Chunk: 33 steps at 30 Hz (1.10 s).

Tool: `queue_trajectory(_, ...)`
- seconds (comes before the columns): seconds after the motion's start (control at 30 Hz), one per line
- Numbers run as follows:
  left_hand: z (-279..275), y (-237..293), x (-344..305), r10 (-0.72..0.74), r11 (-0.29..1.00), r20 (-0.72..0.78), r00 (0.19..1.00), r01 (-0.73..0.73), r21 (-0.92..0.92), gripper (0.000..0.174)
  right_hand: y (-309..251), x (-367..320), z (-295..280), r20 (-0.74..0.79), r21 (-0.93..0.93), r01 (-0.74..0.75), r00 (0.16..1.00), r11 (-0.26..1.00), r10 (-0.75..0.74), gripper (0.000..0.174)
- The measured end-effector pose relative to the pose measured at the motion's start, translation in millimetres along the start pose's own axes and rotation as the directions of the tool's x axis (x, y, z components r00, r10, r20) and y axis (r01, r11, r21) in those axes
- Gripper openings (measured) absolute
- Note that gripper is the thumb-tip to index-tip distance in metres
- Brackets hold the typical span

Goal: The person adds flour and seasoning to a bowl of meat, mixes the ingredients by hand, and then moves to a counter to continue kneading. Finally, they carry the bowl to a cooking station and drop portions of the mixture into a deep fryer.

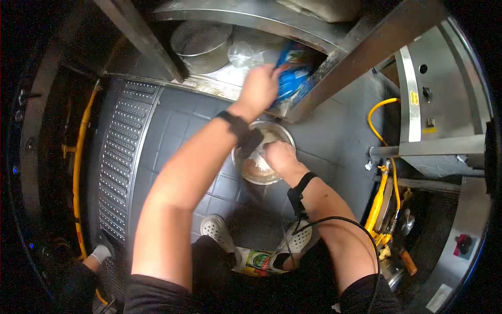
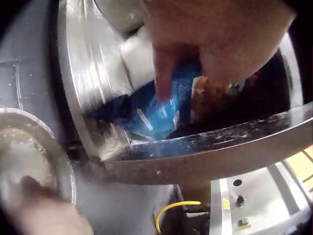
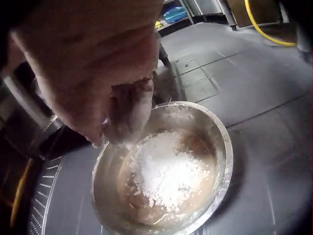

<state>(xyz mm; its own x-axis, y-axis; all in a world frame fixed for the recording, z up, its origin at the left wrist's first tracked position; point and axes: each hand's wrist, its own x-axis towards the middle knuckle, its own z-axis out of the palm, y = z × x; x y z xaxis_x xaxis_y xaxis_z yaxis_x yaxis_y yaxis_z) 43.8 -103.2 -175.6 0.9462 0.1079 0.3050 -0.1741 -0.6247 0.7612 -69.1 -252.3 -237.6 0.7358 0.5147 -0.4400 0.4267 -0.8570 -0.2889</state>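
Observation:
On the low shelf, my left hand [image 1: 260, 89] grips the upper edge of a shiny blue plastic bag [image 2: 161, 110], one digit lying over its front. The bag has a printed picture on it, and the rest of its contents are hidden. A round metal bowl [image 3: 222, 161] stands on the floor, holding a heap of white powder [image 3: 166, 171] on a wet, brownish mixture. My right hand [image 1: 282, 158] hangs over the bowl's rim side, fingers loosely curled and pointing down, with nothing visible in them.
A large metal pot [image 1: 201, 49] and a clear plastic container [image 1: 241, 54] share the shelf. The shelf's metal leg [image 1: 361, 57] stands right beside the bag. A perforated floor grate [image 1: 125, 152] lies to the left. Yellow gas pipes [image 1: 377, 204] and a steel appliance [image 1: 444, 89] are at the right.

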Motion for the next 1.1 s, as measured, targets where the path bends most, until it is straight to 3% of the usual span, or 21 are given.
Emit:
queue_trajectory(0.03,-18,1,-10,0.009,0.998,-0.014,1.0,-0.008,0.057,0.023,0,1,-4,0.025,0.001,-0.031,0.999,1.0,0.031,0.024)
queue_trajectory(0.1,-57,5,-33,-0.076,0.997,0.068,0.995,0.076,0.001,0.021,22,14,28,-0.053,0.04,-0.024,0.998,0.999,0.026,0.023)
queue_trajectory(0.17,-91,-3,-59,-0.292,0.939,0.139,0.946,0.311,-0.149,0.02,26,16,31,-0.227,0.165,-0.032,0.971,0.986,0.069,0.025)
queue_trajectory(0.23,-135,8,-78,-0.31,0.939,0.138,0.941,0.325,-0.108,0.017,28,29,31,-0.259,0.258,-0.046,0.959,0.965,0.115,0.028)
queue_trajectory(0.3,-167,8,-102,-0.285,0.959,0.058,0.957,0.285,0.006,0.017,29,35,41,-0.333,0.492,-0.126,0.887,0.862,0.32,0.035)
queue_trajectory(0.33,-184,4,-111,-0.284,0.959,0.065,0.956,0.284,0.012,0.017,26,42,57,-0.313,0.661,-0.121,0.852,0.74,0.42,0.042)
queue_trajectory(0.37,-197,1,-119,-0.284,0.959,0.067,0.956,0.284,0.016,0.017,19,51,83,-0.375,0.707,-0.11,0.779,0.699,0.502,0.039)
queue_trajectory(0.43,-218,20,-126,-0.21,0.946,0.173,0.962,0.154,0.287,0.017,-7,53,103,-0.021,0.984,-0.079,0.842,0.161,0.538,0.033)
queue_trajectory(0.47,-223,26,-130,-0.387,0.872,0.144,0.911,0.311,0.378,0.018,-24,51,114,0.001,0.987,-0.087,0.839,0.132,0.545,0.033)
queue_trajectory(0.5,-225,27,-134,-0.389,0.867,0.162,0.907,0.302,0.395,0.018,-40,49,125,0.024,0.999,-0.033,0.855,0.009,0.519,0.031)
queue_trajectory(0.53,-228,25,-138,-0.348,0.825,0.203,0.915,0.197,0.53,0.018,-54,44,127,0.036,0.994,0.022,0.871,-0.111,0.49,0.028)
queue_trajectory(0.57,-229,25,-140,-0.311,0.76,0.249,0.917,0.083,0.645,0.019,-63,37,128,0.046,0.991,0.021,0.87,-0.131,0.491,0.028)
queue_trajectory(0.63,-214,36,-145,-0.139,0.753,0.341,0.93,-0.125,0.646,0.014,-78,16,114,0.143,0.925,0.024,0.903,-0.38,0.405,0.023)
queue_trajectory(0.67,-206,40,-147,-0.15,0.709,0.399,0.905,-0.183,0.681,0.01,-80,29,148,0.132,0.808,0.041,0.96,-0.588,0.249,0.023)
queue_trajectory(0.73,-183,49,-151,-0.145,0.662,0.462,0.875,-0.261,0.702,0.007,-85,19,136,0.137,0.791,0.02,0.968,-0.612,0.209,0.024)
queue_trajectory(0.83,-152,60,-148,-0.188,0.646,0.485,0.854,-0.265,0.716,0.005,-79,11,127,0.125,0.743,0.023,0.977,-0.669,0.173,0.023)
queue_trajectory(0.9,-133,74,-144,-0.212,0.619,0.521,0.827,-0.299,0.727,0.005,-75,5,125,0.292,0.573,-0.046,0.944,-0.818,0.151,0.025)
queue_trajectory(1.03,-105,72,-124,-0.277,0.598,0.621,0.733,-0.375,0.708,0.008,-80,-1,117,0.259,0.524,0.005,0.952,-0.852,0.165,0.029)
queue_trajectory(1.1,-94,71,-114,-0.271,0.577,0.62,0.737,-0.391,0.717,0.011,-81,-6,114,0.275,0.427,-0.012,0.954,-0.904,0.118,0.031)
